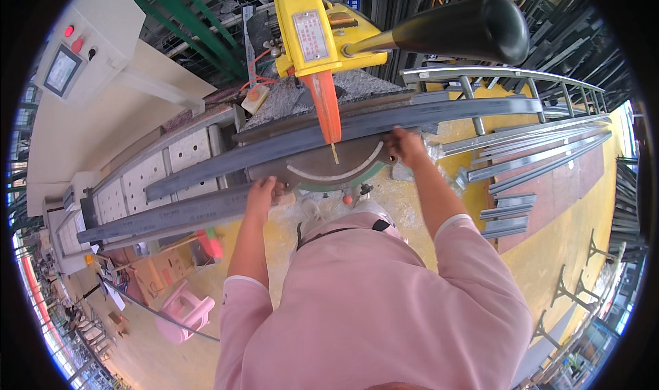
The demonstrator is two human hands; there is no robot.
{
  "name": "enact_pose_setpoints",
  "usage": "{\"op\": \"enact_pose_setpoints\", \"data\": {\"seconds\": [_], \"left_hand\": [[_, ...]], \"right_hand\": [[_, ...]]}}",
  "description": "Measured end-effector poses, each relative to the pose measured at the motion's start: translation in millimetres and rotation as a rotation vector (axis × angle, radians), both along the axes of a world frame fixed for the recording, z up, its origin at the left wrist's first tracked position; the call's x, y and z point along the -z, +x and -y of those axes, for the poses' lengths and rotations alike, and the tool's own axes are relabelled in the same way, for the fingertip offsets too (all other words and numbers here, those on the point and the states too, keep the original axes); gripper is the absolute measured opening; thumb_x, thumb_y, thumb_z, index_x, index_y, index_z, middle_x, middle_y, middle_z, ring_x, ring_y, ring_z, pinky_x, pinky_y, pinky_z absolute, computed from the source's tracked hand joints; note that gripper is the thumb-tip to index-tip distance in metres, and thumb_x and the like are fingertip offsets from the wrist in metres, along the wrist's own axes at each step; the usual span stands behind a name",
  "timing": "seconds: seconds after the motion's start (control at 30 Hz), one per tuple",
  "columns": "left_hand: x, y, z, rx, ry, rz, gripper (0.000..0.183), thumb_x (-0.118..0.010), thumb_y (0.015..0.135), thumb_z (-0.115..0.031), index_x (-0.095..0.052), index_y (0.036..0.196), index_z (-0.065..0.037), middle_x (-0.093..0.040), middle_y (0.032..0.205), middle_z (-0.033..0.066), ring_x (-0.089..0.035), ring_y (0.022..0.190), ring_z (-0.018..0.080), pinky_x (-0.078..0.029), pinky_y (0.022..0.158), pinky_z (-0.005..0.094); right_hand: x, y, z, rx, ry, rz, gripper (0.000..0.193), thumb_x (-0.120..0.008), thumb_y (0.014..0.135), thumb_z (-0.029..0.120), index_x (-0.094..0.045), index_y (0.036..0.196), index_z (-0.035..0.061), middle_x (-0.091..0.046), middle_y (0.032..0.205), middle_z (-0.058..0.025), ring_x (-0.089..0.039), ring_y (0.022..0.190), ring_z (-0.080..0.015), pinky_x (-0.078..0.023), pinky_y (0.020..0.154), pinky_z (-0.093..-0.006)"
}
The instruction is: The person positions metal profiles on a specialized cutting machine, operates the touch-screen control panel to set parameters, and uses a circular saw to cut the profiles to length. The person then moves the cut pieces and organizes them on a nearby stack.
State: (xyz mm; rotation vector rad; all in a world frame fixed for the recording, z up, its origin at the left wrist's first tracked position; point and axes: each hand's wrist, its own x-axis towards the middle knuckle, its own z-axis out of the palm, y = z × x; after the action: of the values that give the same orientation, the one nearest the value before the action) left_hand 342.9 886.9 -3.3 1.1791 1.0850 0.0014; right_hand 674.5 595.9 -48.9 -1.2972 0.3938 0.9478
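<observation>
A yellow cut-off saw with an orange blade guard point(321, 105) stands over a round dark saw table point(312, 167). A long grey metal profile point(274, 153) lies across the table under the guard. A second grey metal profile point(171, 211) lies nearer me on the left, its right end at my left hand point(261, 194). The fingers of that hand are curled around this end, beside the table's rim. My right hand point(410, 146) is at the table's right edge, just below the long profile. Its fingers are bent; what they grip, if anything, is hidden.
The saw's black handle point(480, 29) juts out to the right. A perforated metal support point(147, 170) runs left, below a control box with a screen point(62, 69). Cut profiles point(535, 156) lie on the right beside a metal ladder-like rack point(508, 77). A pink stool point(184, 311) stands lower left.
</observation>
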Motion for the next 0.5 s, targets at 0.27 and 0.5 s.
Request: {"op": "enact_pose_setpoints", "data": {"seconds": [0.27, 0.5], "left_hand": [[-6.8, 9.5, -23.3, -0.215, -0.142, 0.012, 0.019, -0.049, 0.095, -0.023, -0.054, 0.103, -0.006, -0.065, 0.092, 0.0073, -0.064, 0.079, 0.0178, -0.051, 0.066, 0.0305], [9.5, 26.7, -37.6, -0.358, -0.208, -0.013, 0.019, -0.049, 0.095, -0.021, -0.052, 0.104, -0.005, -0.064, 0.100, 0.0120, -0.064, 0.085, 0.0235, -0.052, 0.068, 0.0333]], "right_hand": [[16.3, 74.9, 56.0, 0.394, -0.052, -0.015, 0.020, -0.049, 0.095, 0.021, -0.053, 0.084, 0.0048, -0.055, 0.069, -0.0042, -0.046, 0.053, -0.0115, -0.037, 0.040, -0.0214], [-24.4, -9.1, -30.4, -0.104, -0.023, -0.075, 0.018, -0.049, 0.094, 0.021, -0.053, 0.088, 0.0049, -0.060, 0.074, -0.0072, -0.049, 0.054, -0.0137, -0.040, 0.042, -0.0250]]}}
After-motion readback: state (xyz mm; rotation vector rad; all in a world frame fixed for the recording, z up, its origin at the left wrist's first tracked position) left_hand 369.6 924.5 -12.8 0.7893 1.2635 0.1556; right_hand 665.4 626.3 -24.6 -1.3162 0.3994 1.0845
